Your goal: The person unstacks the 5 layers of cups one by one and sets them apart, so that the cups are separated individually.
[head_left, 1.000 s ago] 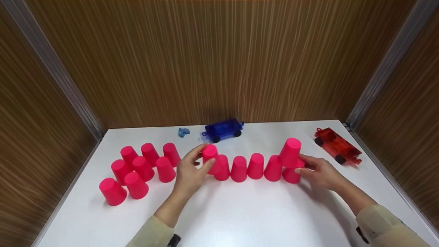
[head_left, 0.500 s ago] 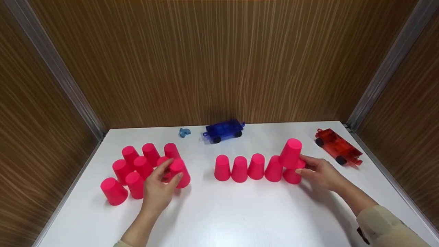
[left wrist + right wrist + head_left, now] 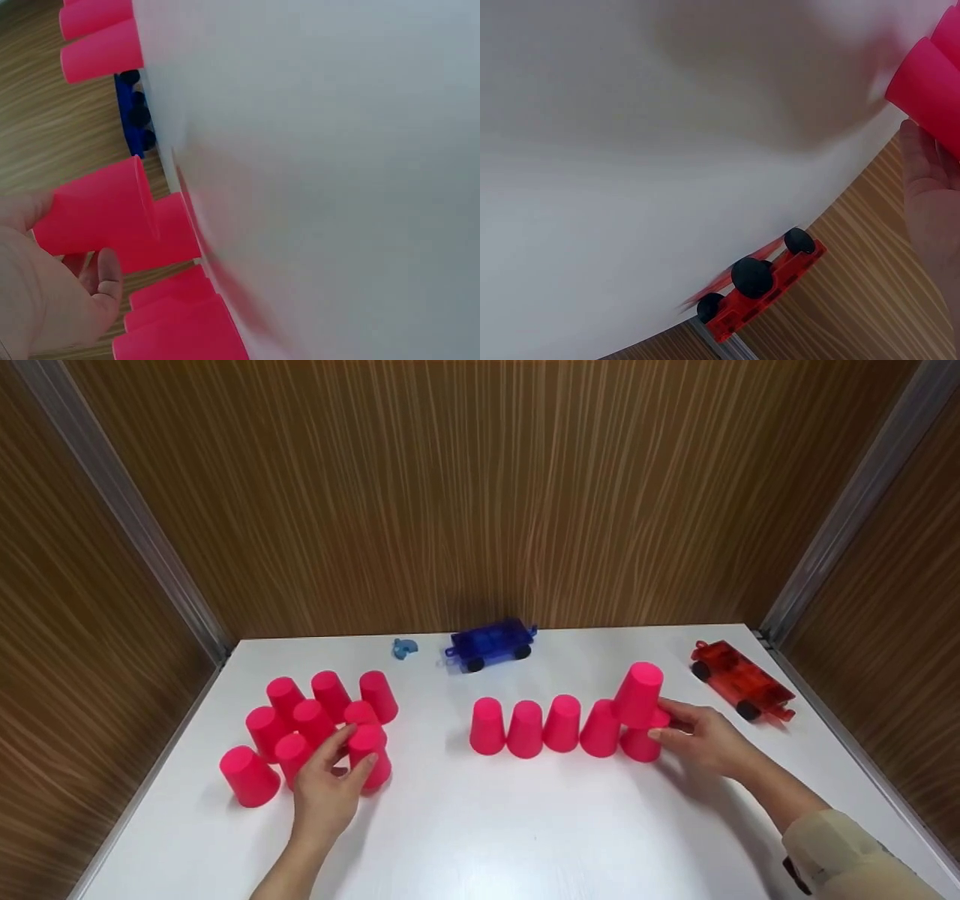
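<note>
My left hand (image 3: 326, 795) holds an upside-down pink cup (image 3: 367, 757) by its sides, in front of the left group of cups. In the left wrist view, the held cup (image 3: 97, 206) has its rim off the white table, with another cup standing behind it. My right hand (image 3: 705, 739) grips at the right end of a row of upside-down cups (image 3: 525, 731), thumb in front and fingers partly hidden behind. There a raised cup (image 3: 637, 694) sits above the end cup (image 3: 641, 746). In the right wrist view, a pink cup (image 3: 930, 90) lies against the fingers.
Several upside-down pink cups (image 3: 311, 720) are grouped on the left of the white table (image 3: 525, 840). A blue toy car base (image 3: 491, 645) and a small blue piece (image 3: 405, 649) lie at the back. A red car base (image 3: 742, 679) is at right. Wood-grain walls enclose the table.
My left hand has carried its pink cup leftward from beside the row to the front of the left group, lowering it slightly. My right hand has stayed at the row's right end.
</note>
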The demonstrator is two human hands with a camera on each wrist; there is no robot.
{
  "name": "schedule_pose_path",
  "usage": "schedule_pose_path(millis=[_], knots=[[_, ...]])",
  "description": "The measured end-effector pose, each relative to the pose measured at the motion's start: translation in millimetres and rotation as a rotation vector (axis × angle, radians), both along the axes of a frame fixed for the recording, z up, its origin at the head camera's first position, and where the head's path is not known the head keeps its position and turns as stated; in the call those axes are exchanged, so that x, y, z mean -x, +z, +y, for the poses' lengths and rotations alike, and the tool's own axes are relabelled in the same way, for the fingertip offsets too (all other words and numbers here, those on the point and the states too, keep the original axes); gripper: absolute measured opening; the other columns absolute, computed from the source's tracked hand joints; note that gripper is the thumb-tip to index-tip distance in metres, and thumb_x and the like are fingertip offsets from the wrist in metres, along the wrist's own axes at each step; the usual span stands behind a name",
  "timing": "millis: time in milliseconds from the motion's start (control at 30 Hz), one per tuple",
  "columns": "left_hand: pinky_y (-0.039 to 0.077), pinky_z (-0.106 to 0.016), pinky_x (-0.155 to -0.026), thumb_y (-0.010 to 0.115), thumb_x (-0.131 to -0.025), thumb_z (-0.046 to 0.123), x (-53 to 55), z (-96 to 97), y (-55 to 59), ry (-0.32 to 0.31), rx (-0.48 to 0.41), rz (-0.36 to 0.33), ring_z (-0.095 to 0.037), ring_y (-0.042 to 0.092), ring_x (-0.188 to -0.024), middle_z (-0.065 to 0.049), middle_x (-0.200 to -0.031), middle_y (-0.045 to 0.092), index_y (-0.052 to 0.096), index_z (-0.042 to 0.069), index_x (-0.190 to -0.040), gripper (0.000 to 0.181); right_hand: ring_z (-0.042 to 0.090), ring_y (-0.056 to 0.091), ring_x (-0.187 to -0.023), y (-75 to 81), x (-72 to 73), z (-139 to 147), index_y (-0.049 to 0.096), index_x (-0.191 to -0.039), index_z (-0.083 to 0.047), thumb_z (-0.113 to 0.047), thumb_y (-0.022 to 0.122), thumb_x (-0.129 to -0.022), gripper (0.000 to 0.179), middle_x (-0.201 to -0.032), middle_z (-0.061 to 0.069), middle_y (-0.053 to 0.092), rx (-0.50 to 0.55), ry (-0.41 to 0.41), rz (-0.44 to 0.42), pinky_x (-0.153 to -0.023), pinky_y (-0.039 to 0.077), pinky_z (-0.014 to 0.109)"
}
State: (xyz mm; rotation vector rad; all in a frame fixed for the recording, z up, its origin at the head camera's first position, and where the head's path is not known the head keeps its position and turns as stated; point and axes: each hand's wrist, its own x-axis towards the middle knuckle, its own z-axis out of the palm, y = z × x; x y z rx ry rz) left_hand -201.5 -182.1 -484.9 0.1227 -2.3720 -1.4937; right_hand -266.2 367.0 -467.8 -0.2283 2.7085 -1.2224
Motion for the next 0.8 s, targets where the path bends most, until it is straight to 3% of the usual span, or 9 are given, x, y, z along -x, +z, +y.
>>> schedule_pose_path(millis=[200,467,800], knots=[[0.059,-0.041,-0.096,0.088,-0.089,0.012,1.4,-3.3,-2.7,0.019,0.016,0.018,-0.031,0.063,-0.127,-0.009,-0.140,0.065,0.059,0.011,-0.150,0.068,0.045,0.055,-0.135,-0.1,0.0,-0.3,0.040,-0.163,-0.005,-0.041,0.075,-0.099,0.081,-0.151,0.022,0.057,0.001,0.002,0.001,-0.096,0.057,0.033],[0.060,-0.051,-0.097,0.087,-0.088,0.008,2.8,-5.1,-5.2,0.030,0.016,0.040,-0.035,0.063,-0.127,-0.013,-0.140,0.064,0.060,0.008,-0.149,0.066,0.046,0.058,-0.135,-1.2,-1.7,-2.7,0.042,-0.160,0.001,-0.028,0.074,-0.102,0.073,-0.148,0.025,0.059,0.021,0.028,0.068,-0.092,0.053,0.016],[0.057,-0.050,-0.101,0.086,-0.089,0.010,2.5,-4.4,-5.8,0.035,-0.035,-0.032,-0.037,0.057,-0.133,-0.013,-0.146,0.058,0.058,0.010,-0.151,0.068,0.047,0.056,-0.135,-2.2,0.1,-2.0,0.041,-0.161,-0.001,-0.029,0.074,-0.102,0.073,-0.150,0.024,0.057,0.008,0.015,0.045,-0.092,0.055,0.019]])
